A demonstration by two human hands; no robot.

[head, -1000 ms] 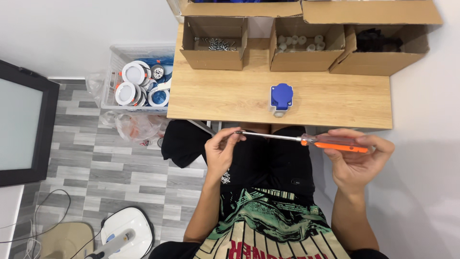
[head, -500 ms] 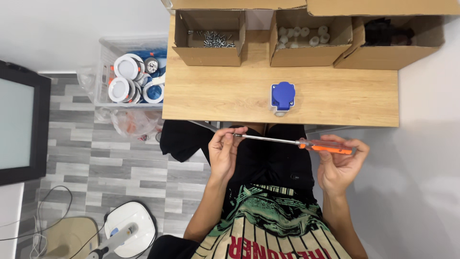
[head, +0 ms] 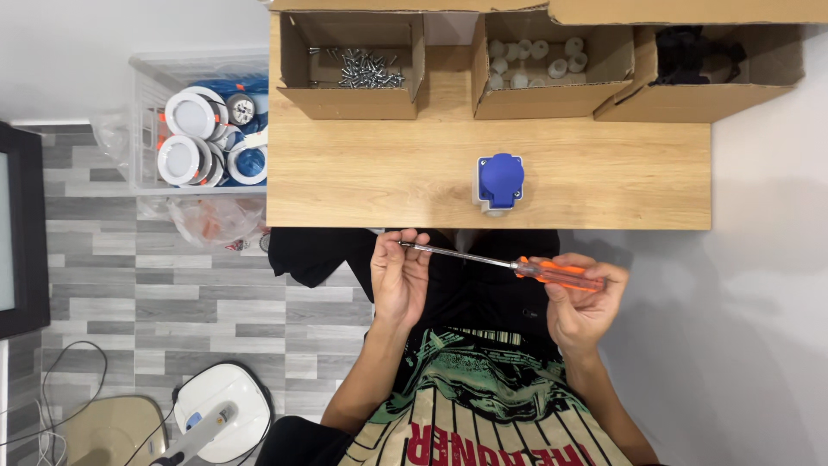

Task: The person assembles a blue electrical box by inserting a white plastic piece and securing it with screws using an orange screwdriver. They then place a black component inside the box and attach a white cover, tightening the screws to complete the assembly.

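Screwdriver (head: 526,267) held level over lap, below counter (head: 362,173) edge: right hand (head: 582,302) gripped orange handle, left hand (head: 398,276) pinched tip. Blue socket (head: 500,181) untouched on counter; screws (head: 366,69) boxed.

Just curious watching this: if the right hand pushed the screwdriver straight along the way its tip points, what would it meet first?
Most likely the left hand: the screwdriver, gripped by the right hand, already has its tip at those fingers.
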